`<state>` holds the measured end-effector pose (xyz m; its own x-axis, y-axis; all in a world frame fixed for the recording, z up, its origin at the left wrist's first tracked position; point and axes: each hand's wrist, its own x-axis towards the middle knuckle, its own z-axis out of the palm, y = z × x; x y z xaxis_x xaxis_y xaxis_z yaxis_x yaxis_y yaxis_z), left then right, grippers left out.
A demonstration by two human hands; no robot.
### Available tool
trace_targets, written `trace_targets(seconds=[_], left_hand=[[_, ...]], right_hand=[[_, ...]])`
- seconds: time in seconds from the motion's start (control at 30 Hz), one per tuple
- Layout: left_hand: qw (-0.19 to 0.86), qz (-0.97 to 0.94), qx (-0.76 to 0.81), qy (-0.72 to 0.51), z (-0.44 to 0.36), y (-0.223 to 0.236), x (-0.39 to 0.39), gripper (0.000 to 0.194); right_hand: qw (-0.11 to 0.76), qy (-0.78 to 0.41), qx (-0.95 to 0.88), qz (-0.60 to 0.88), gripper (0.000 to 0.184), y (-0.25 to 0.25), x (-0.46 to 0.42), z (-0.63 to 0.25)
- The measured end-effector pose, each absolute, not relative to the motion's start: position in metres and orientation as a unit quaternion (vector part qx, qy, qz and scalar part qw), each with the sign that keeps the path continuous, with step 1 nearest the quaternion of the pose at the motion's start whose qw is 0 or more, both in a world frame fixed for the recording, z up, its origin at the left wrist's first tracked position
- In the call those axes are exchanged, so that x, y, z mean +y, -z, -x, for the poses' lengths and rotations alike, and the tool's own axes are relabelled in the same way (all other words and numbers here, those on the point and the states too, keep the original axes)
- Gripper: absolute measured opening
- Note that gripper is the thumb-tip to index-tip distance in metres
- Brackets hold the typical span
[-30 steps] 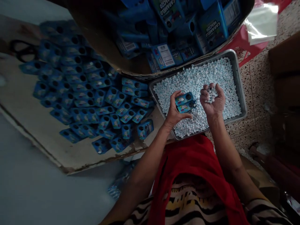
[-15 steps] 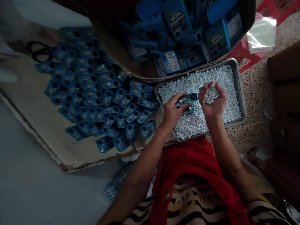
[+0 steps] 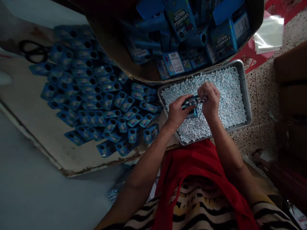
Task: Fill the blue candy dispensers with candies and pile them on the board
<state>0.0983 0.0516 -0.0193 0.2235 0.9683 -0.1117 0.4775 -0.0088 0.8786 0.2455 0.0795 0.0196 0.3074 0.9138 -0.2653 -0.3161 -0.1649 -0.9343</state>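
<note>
- Carton [image 3: 141,71]: far side, loaded with blue packs [image 3: 178,19].
- Tray [image 3: 248,102]: near side of carton, filled with candies [image 3: 230,95], beneath both hands.
- Right hand [image 3: 210,101]: fingers curled closed around a few candies, at the boxes' [image 3: 191,102] right end.
- Left hand [image 3: 177,110]: thumb and fingers pinching the boxes, apparently two, above tray's left half.
- Boxes: judged light, thin-walled, crushable; hold gently by side edges.
- Candies: judged hard, prone to rolling; cup them.
</note>
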Motion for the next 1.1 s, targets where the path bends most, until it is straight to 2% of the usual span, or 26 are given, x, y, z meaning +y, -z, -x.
trace_targets(seconds=[0.17, 0.33, 0.4, 0.53, 0.6, 0.7, 0.8, 0.93, 1.1], left_hand=[[0.382, -0.699, 0.534, -0.283, -0.095, 0.016, 0.045, 0.042], [0.344, -0.772, 0.476, -0.242, -0.090, 0.011, 0.040, 0.044], [0.327, -0.763, 0.499, -0.248, -0.087, 0.014, 0.042, 0.043], [0.329, -0.721, 0.540, -0.283, -0.080, 0.025, 0.047, 0.041], [0.337, -0.691, 0.566, -0.298, -0.076, 0.030, 0.047, 0.041], [0.342, -0.653, 0.602, -0.307, -0.072, 0.034, 0.040, 0.042], [0.318, -0.621, 0.633, -0.335, -0.072, 0.034, 0.028, 0.042], [0.289, -0.613, 0.646, -0.351, -0.072, 0.029, 0.013, 0.043], [0.309, -0.616, 0.636, -0.348, -0.069, 0.034, 0.005, 0.043]], right_hand=[[0.630, -0.560, -0.120, 0.524, 0.056, -0.011, 0.083, -0.267], [0.575, -0.581, 0.024, 0.576, 0.041, 0.014, 0.059, -0.301], [0.537, -0.578, 0.009, 0.614, 0.032, 0.021, 0.040, -0.303], [0.443, -0.623, -0.075, 0.641, 0.029, 0.028, 0.010, -0.295], [0.448, -0.643, -0.047, 0.620, 0.026, 0.028, 0.007, -0.293], [0.508, -0.648, 0.003, 0.568, 0.024, 0.019, 0.013, -0.289], [0.546, -0.660, -0.043, 0.515, 0.027, -0.001, 0.023, -0.273], [0.528, -0.668, -0.157, 0.500, 0.020, -0.025, 0.025, -0.242], [0.472, -0.654, -0.264, 0.530, 0.010, -0.025, 0.015, -0.225]])
